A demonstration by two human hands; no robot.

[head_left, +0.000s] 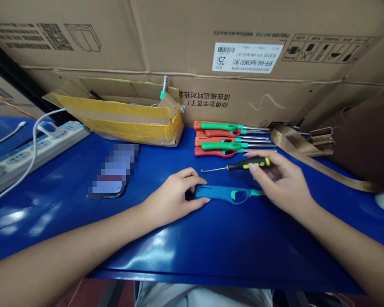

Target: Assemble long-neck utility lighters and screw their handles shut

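A blue long-neck gas lighter [219, 192] lies flat on the blue table, its teal trigger and metal neck pointing right. My left hand [179, 192] grips the handle's left end between thumb and fingers. In my right hand [280, 179] is a black and yellow screwdriver [248, 163], held by its handle above the lighter. The thin shaft points left, its tip in the air near my left fingers. Part of the lighter's neck is hidden behind my right hand. Beyond it lies a stack of red and green lighters [219, 146], several of them, necks pointing right.
A taped cardboard box [121, 119] holding a lighter stands at the back left. Before it lies a phone [113, 172]; a power strip [35, 149] with cables runs along the left. A brown strap [320, 157] lies at right. Large cardboard [179, 38] walls the back.
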